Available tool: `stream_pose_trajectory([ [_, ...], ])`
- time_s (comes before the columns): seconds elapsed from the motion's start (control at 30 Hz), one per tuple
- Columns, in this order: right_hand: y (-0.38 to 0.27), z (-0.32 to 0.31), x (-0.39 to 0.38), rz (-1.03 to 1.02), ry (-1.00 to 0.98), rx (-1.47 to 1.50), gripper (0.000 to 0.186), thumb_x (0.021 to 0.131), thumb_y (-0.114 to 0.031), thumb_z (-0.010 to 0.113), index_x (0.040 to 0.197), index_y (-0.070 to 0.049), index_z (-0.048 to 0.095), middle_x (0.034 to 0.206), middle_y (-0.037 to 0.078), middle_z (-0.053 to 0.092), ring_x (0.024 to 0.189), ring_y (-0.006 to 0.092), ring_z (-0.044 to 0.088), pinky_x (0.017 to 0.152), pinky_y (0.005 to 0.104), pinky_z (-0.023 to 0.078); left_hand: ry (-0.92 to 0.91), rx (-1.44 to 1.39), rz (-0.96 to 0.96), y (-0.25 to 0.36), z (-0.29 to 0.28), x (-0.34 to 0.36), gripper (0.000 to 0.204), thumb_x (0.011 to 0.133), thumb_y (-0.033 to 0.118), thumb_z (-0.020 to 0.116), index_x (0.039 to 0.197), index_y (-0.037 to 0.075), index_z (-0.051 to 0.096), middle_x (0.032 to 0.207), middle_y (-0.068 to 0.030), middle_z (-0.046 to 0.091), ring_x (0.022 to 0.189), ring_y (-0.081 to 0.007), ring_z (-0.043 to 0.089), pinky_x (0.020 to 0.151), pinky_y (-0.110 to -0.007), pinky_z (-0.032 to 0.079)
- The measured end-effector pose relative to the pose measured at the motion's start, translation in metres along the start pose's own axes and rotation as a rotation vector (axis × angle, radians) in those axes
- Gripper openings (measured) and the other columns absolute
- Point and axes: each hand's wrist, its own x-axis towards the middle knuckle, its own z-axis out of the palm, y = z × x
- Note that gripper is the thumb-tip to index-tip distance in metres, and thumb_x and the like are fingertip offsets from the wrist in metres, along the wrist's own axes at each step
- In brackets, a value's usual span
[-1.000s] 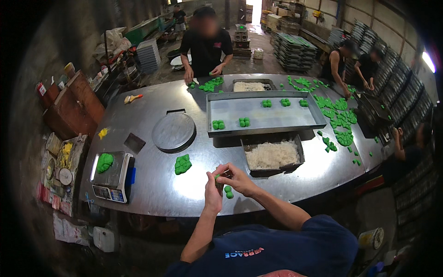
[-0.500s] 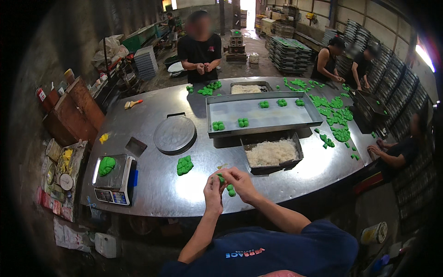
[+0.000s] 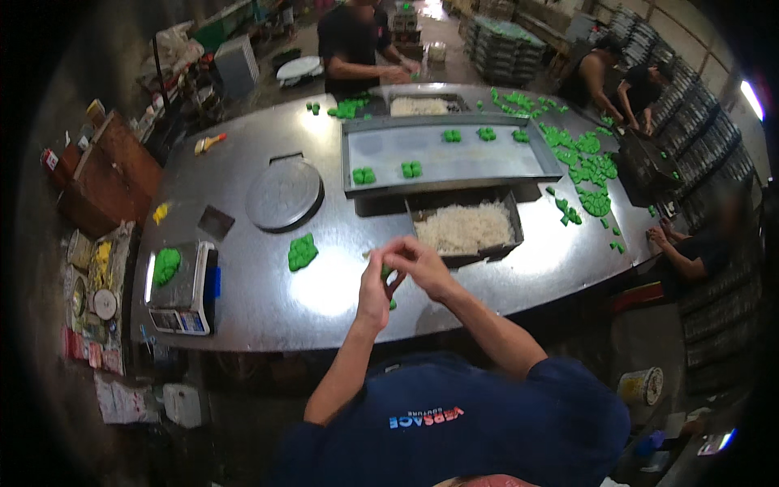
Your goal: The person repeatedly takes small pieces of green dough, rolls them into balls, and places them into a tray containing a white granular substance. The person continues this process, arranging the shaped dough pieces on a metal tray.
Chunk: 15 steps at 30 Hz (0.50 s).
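Near the front edge of the metal table, my left hand (image 3: pixel 372 294) and my right hand (image 3: pixel 423 265) meet with their fingers closed round a small piece of green dough (image 3: pixel 385 273). Most of the piece is covered by the fingers. Just below them a green dough ball (image 3: pixel 393 305) peeks out, partly hidden by my hands. A flat lump of green dough (image 3: pixel 303 252) lies to the left. Beyond my hands stands a box of white shreds (image 3: pixel 466 228), and behind it a shallow metal tray (image 3: pixel 438 188) bears several clusters of green balls.
On the left are a scale (image 3: pixel 180 296) with a green lump on it, a round metal lid (image 3: pixel 284 193) and a brush (image 3: pixel 209 144). Green pieces (image 3: pixel 591 170) are spread at the right. A co-worker (image 3: pixel 353 49) stands across the table; others work at the right.
The whole scene sits higher in the picture. My fingers have closed further over the green dough, and the balls below are more hidden. The co-worker opposite has spread their hands apart over the table.
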Motion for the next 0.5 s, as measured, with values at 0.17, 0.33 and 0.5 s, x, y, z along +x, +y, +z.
stream_pose_trajectory([
  [0.17,-0.017,0.001,0.003,0.043,0.224,0.153,0.015,0.093,-0.018,0.071,0.094,-0.003,0.066,0.082,0.001,0.063,0.078,0.0078,0.058,0.069,0.0227,0.047,0.002,0.417,0.147,-0.008,0.002,0.006,0.051,0.107,0.032,0.043,0.149,0.005,0.034,0.131,-0.0136,0.052,0.120,-0.0201,0.053,0.101,-0.033,0.043],
  [0.33,-0.007,0.006,0.002,-0.273,0.176,-0.223,0.011,0.091,-0.016,0.071,0.095,-0.006,0.069,0.097,0.007,0.058,0.090,0.0166,0.057,0.079,0.0300,0.048,0.245,0.358,0.378,-0.016,0.006,0.023,0.037,0.110,0.030,0.033,0.113,0.000,0.054,0.105,-0.0113,0.058,0.091,-0.0149,0.055,0.084,-0.030,0.047],
  [0.5,0.000,-0.023,0.033,-0.442,0.034,-0.672,0.021,0.088,-0.019,0.076,0.095,-0.002,0.066,0.104,0.005,0.051,0.089,0.0186,0.058,0.072,0.0334,0.051,0.354,0.419,0.195,-0.017,0.002,0.032,0.058,0.109,0.044,0.023,0.092,0.001,0.057,0.073,-0.0061,0.055,0.066,-0.0137,0.051,0.064,-0.030,0.044],
])
